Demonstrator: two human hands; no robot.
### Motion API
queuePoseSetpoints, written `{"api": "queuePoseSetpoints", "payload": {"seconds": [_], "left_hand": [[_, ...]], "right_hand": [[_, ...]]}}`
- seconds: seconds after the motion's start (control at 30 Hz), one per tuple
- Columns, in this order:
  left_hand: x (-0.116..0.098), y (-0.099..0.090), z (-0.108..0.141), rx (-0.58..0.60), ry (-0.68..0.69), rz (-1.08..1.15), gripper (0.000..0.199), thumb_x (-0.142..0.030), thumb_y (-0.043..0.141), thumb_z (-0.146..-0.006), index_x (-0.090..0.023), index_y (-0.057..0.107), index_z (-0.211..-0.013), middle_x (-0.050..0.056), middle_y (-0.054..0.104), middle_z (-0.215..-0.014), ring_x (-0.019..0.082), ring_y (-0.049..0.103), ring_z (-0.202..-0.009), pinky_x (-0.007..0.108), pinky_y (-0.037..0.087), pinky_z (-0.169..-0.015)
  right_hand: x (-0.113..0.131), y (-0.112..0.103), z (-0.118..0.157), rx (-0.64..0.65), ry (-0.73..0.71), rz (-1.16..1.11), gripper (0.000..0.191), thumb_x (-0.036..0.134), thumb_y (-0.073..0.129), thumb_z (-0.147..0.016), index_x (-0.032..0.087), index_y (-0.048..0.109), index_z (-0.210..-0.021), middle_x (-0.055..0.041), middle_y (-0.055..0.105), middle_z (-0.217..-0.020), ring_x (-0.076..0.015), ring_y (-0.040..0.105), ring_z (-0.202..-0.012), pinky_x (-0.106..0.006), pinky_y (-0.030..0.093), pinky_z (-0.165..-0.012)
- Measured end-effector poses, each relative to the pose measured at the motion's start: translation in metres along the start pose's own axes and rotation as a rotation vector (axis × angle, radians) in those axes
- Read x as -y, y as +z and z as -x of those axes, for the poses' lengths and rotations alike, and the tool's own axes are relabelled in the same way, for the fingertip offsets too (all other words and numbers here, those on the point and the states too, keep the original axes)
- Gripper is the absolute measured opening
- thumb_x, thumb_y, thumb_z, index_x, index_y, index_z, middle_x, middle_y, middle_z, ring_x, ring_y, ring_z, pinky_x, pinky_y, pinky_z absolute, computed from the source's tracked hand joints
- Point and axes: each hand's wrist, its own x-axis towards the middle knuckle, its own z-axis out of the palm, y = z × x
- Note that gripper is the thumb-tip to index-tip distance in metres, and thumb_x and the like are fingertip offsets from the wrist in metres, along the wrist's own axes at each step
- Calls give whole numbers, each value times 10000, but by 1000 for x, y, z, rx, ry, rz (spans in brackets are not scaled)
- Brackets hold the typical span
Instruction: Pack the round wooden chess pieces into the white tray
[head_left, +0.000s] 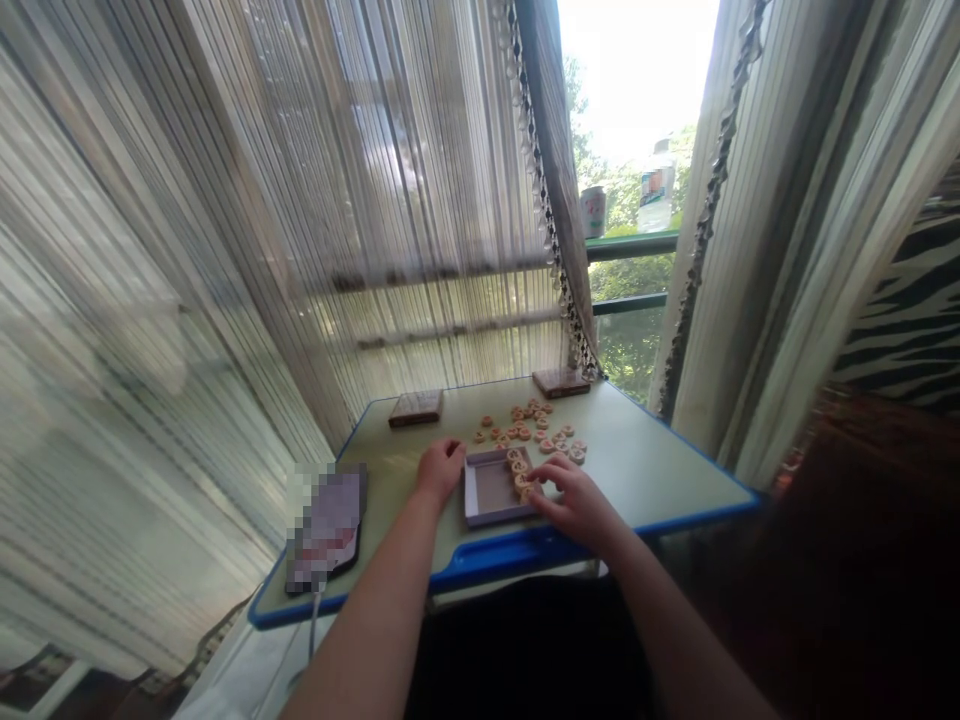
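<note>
A shallow open box point(471, 492) lies near the table's front edge, with a row of round wooden pieces point(520, 467) along its inner right side. My right hand point(574, 498) reaches over the box's right wall, its fingers closed at the pieces at the near end of that row. Beside the box's upper left corner, my left hand point(441, 468) rests with its fingertips pressed together; what they hold, if anything, is too small to make out. Beyond the box, many loose round pieces point(523, 433) are scattered on the table.
The green table point(652, 470) has a blue rim. Two flat brown boxes point(416, 408) point(561, 382) lie at its far side. A phone-like device point(330, 540) with a cable is at the left. Curtains hang behind; a can point(593, 212) stands on the window ledge.
</note>
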Motion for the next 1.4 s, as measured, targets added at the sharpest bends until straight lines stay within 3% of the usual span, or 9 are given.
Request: {"api": "queuePoseSetpoints", "payload": {"seconds": [0.2, 0.4, 0.47, 0.57, 0.63, 0.83, 0.97, 1.2, 1.4], "left_hand": [[-3, -1, -7, 0, -142, -34, 243, -288, 484, -785, -131, 668, -814, 106, 695, -859, 199, 622, -810, 259, 433, -695], [-13, -1, -39, 114, -308, -158, 289, -357, 511, -748, -123, 675, -709, 154, 691, -788, 265, 634, -782, 294, 413, -614], [-16, 3, -48, 87, -263, -170, 274, -351, 519, -738, -130, 679, -726, 145, 689, -805, 258, 632, -796, 289, 413, -633], [-14, 15, -55, -87, -128, -125, 258, -298, 472, -772, -143, 676, -806, 103, 689, -850, 201, 622, -799, 265, 418, -697], [-10, 23, -57, -76, -62, -60, 256, -307, 475, -783, -150, 672, -830, 74, 690, -837, 167, 614, -770, 245, 420, -711], [0, 31, -61, -57, -125, -4, 242, -301, 497, -773, -142, 680, -773, 51, 686, -779, 152, 600, -743, 233, 412, -670], [-3, 30, -61, -30, -102, -2, 233, -292, 508, -767, -139, 684, -764, 54, 687, -767, 151, 597, -725, 234, 405, -658], [-4, 29, -60, -6, -94, -27, 240, -299, 505, -772, -140, 686, -774, 62, 685, -755, 155, 599, -712, 238, 397, -639], [-6, 28, -58, -4, -74, -66, 230, -304, 515, -770, -151, 686, -766, 58, 688, -760, 155, 598, -707, 234, 390, -636]], "right_hand": [[-7, -14, -24, 3, 80, 27, 221, 320, 552, -764, 190, 656, -911, -36, 593, -815, -136, 523, -675, -275, 460, -659], [-43, -23, -92, 84, 217, 318, 222, 294, 546, -739, 182, 694, -862, -87, 620, -910, -168, 582, -695, -286, 455, -644], [-58, -20, -113, 123, 200, 475, 227, 260, 546, -721, 197, 709, -865, -89, 635, -892, -203, 579, -772, -316, 437, -735], [-81, -10, -131, 25, 175, 617, 303, 289, 477, -777, 192, 691, -969, -100, 637, -1001, -236, 538, -901, -354, 388, -828], [-96, -3, -134, 9, 142, 648, 347, 330, 431, -819, 193, 666, -1035, -89, 629, -1074, -240, 507, -955, -362, 359, -854], [-121, 4, -135, 153, 169, 708, 391, 416, 378, -848, 216, 706, -925, -89, 666, -971, -231, 505, -877, -371, 335, -822], [-117, 3, -136, 125, 184, 714, 367, 416, 419, -822, 204, 707, -903, -96, 666, -970, -237, 506, -848, -363, 356, -785], [-107, 6, -135, 68, 232, 695, 293, 419, 515, -763, 204, 702, -833, -94, 682, -785, -254, 506, -818, -335, 388, -666], [-107, 4, -138, 59, 267, 679, 229, 340, 560, -724, 193, 682, -850, -102, 670, -804, -263, 528, -842, -342, 410, -685]]}}
